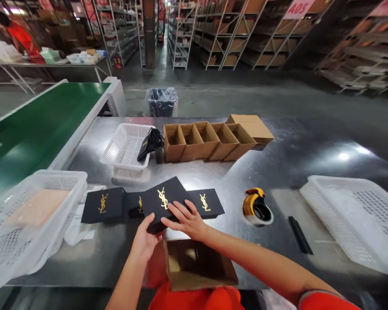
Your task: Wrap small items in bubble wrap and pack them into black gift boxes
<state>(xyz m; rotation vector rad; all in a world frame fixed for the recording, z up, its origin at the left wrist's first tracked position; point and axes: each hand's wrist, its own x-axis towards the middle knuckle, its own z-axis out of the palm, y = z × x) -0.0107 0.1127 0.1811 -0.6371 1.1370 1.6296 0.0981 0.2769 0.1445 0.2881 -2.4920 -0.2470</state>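
A black gift box (158,191) with a gold YSL logo is tilted above the table in front of me. My left hand (144,239) grips its near left corner, thumb on top and fingers underneath. My right hand (187,220) lies on the lid with fingers spread, partly across the logo. Behind the raised box sit more black boxes with the same logo: one at left (103,205), one at right (207,203), and one partly hidden between them (134,204). Below my hands, against my body, stands an open cardboard carton (202,282).
Several open cartons (194,150) stand in a row at the back, beside flat cardboard (252,127). A white basket (118,161) holds black pouches (148,144). A yellow tape dispenser (257,206), a black strip (300,234) and a white crate (349,219) are rightward; another basket (79,176) is left.
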